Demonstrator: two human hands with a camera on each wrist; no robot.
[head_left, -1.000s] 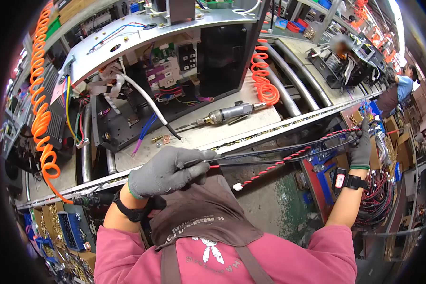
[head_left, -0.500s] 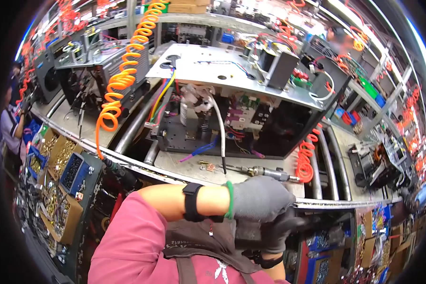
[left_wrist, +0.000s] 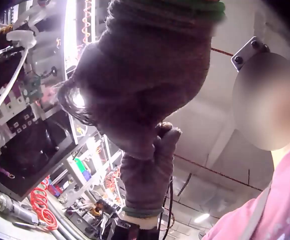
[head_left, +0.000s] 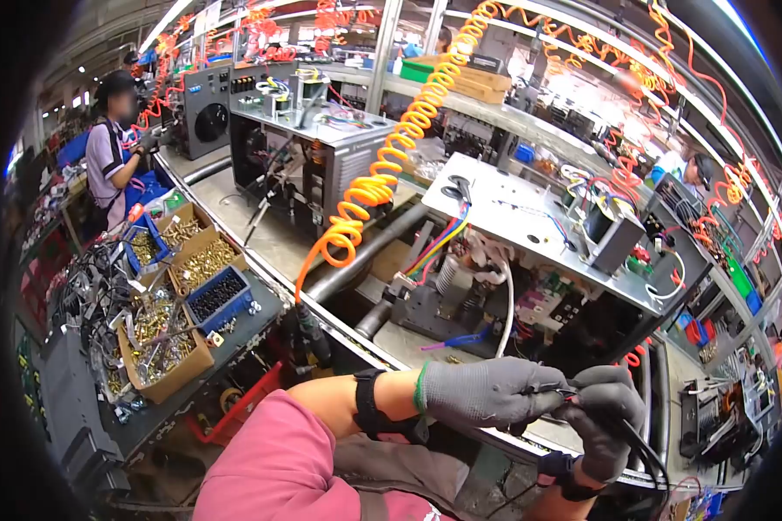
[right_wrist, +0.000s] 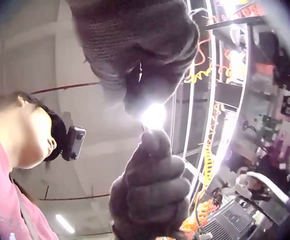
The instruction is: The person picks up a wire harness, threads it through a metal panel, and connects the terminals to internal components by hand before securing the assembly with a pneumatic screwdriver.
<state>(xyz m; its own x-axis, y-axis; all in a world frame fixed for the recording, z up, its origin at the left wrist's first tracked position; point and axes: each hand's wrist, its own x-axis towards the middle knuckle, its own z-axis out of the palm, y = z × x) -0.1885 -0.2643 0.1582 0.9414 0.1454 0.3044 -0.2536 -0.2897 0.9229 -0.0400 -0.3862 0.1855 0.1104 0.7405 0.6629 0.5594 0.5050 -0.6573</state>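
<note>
Both hands wear grey knitted gloves and meet in front of the chassis in the head view. The left hand [head_left: 487,393] pinches the end of a dark cable [head_left: 546,388], its fingertips close to those of the right hand [head_left: 606,412]. Curled round the same bundle of black wires [head_left: 641,447], the right hand lets them hang down past its wrist. A speck of red shows between the two hands. In the left wrist view the curled fingers hide most of the cable, and in the right wrist view bright glare covers the fingertips.
An open metal chassis [head_left: 539,226] with a white cable [head_left: 507,304] stands on the roller line behind the hands. An orange coiled hose [head_left: 369,191] hangs to its left. Boxes of screws [head_left: 204,256] and a blue bin [head_left: 220,300] stand at left. A person [head_left: 113,165] works farther back.
The head view has swung left. The hands, wide apart with the wires stretched between them a second ago, have come together at the wire ends.
</note>
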